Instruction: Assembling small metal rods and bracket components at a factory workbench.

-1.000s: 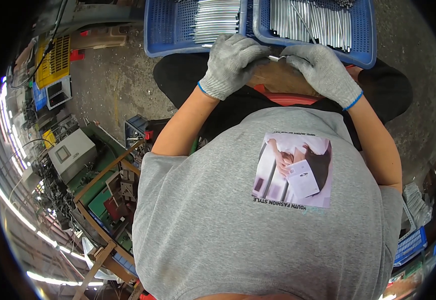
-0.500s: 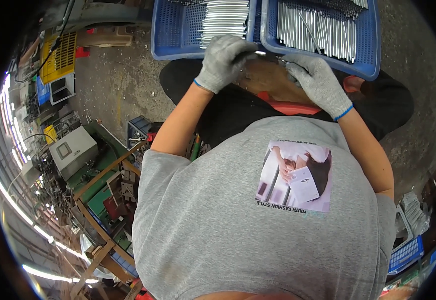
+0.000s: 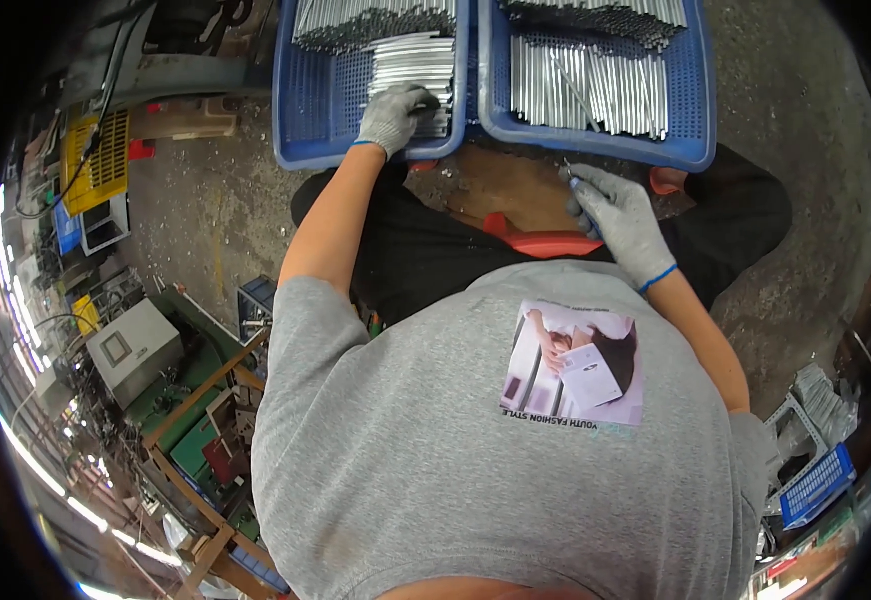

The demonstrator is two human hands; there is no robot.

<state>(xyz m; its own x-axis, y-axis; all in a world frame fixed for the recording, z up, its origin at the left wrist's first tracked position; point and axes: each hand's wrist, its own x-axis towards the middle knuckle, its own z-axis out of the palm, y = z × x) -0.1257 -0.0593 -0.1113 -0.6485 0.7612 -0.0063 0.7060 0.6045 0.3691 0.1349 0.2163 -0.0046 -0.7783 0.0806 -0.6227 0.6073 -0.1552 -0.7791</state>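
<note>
My gloved left hand [image 3: 393, 118] reaches into the left blue basket [image 3: 296, 140], its fingers curled over the near end of a stack of shiny metal tubes [image 3: 411, 68]. It seems to grip a metal tube there, though the glove partly hides it. Above my lap, my gloved right hand [image 3: 624, 222] is closed around a slim blue-handled tool [image 3: 578, 186] with a thin metal tip pointing away from me. That tool is apart from the right blue basket [image 3: 691, 150], where more metal tubes [image 3: 606, 90] lie side by side, one slanting across the others.
Between my legs are a brown board [image 3: 516, 185] and a red piece [image 3: 546, 242]. At left stand a yellow crate [image 3: 98, 160], a grey control box [image 3: 131, 345] and a wooden frame [image 3: 191, 480]. A small blue basket [image 3: 818, 485] is at lower right.
My left hand has moved from over my lap, where it held a metal tube, left into the left basket. My right hand has drawn slightly nearer, keeping the tool. The view has shifted.
</note>
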